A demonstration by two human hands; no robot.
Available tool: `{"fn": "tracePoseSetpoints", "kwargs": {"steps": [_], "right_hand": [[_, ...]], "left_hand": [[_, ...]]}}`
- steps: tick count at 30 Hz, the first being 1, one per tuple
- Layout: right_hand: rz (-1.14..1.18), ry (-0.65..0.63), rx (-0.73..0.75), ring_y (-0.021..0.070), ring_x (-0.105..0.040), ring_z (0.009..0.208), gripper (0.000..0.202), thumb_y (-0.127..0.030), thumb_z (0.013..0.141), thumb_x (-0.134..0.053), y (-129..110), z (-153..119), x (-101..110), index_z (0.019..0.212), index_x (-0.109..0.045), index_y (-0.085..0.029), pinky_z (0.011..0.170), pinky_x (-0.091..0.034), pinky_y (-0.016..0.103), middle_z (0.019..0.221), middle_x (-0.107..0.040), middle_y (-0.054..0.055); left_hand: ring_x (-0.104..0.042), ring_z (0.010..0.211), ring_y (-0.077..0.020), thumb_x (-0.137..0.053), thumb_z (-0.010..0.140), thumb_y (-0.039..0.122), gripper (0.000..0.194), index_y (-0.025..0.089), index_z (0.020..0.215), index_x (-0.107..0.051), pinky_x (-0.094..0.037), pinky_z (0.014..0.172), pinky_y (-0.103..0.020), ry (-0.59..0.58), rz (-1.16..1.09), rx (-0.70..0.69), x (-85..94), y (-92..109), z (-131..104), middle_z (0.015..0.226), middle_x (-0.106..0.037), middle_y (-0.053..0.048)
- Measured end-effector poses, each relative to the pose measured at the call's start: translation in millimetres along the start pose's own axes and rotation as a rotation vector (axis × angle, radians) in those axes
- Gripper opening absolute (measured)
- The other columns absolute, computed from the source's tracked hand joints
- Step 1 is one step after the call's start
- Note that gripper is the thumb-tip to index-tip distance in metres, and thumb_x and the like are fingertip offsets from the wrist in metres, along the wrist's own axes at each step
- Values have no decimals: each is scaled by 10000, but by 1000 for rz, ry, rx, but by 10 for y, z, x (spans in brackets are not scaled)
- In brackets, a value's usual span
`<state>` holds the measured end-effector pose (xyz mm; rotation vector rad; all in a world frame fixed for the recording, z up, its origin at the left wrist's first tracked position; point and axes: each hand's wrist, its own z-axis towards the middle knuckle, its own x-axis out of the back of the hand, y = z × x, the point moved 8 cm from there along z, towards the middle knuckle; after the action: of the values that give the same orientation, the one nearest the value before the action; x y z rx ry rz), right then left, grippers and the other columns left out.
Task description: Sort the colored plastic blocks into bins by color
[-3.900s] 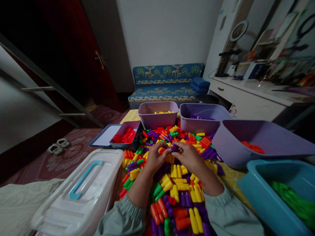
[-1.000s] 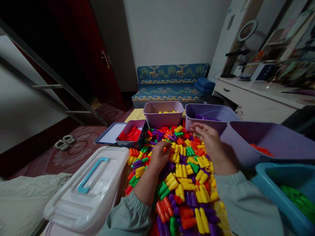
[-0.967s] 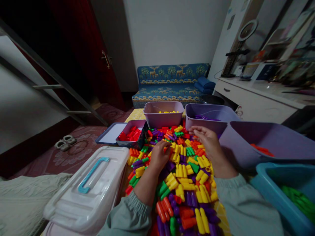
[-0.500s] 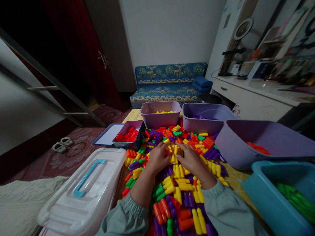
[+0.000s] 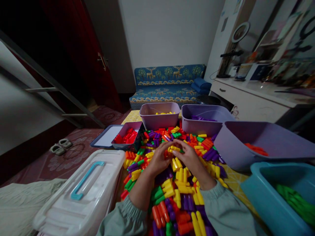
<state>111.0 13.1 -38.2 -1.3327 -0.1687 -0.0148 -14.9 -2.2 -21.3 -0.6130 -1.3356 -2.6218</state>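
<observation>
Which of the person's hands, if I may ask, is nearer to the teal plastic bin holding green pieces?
Right. The right hand lies to the left of the teal plastic bin, over the multicoloured plastic pieces; the left hand is farther left.

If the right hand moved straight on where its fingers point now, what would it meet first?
Probably the left hand: the right hand points forward and leftward, and the two look very close there. Depth is unclear, so they may even touch.
</observation>
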Motion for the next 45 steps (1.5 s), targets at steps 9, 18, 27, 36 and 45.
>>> {"fn": "tracePoseSetpoints", "kwargs": {"steps": [9,18,27,36,45], "right_hand": [[321,-3,-103,250,-619,1144,462,-362,716,-727,-83,-17,-6,1136,-627,-197,955,-514,395,1211,-663,107],[274,-79,-131,233,-692,970,457,-388,693,-750,-146,-53,-96,1090,-649,-184,870,-548,374,1100,-715,91],[264,109,-103,219,-679,880,392,-410,640,-785,-15,12,57,932,-665,-177,740,-558,319,935,-724,61],[609,295,-198,136,-635,735,385,-364,557,-862,252,5,184,836,-661,-191,689,-544,260,816,-687,3],[761,220,-184,134,-641,860,292,-305,651,-803,30,-9,113,892,-657,-227,756,-548,255,958,-685,-6]], "left_hand": [[-633,1088,-230,-727,749,215,464,184,1198,-616,-510,937,-340,150,-330,237,106,-170,2,1209,-665,-107],[-685,879,-192,-797,668,300,541,162,1157,-610,-550,761,-269,240,-467,304,168,-223,11,1008,-720,-91],[-697,842,-204,-735,727,338,613,156,1289,-573,-572,726,-301,249,-606,417,98,-375,-16,1078,-717,-106],[-649,1078,-267,-683,753,221,477,169,1226,-644,-527,886,-343,201,-306,376,164,-256,-16,1162,-704,-108],[-667,1035,-267,-722,764,304,429,163,1167,-679,-514,926,-392,172,-109,337,143,-236,-28,1128,-717,-104]]}}
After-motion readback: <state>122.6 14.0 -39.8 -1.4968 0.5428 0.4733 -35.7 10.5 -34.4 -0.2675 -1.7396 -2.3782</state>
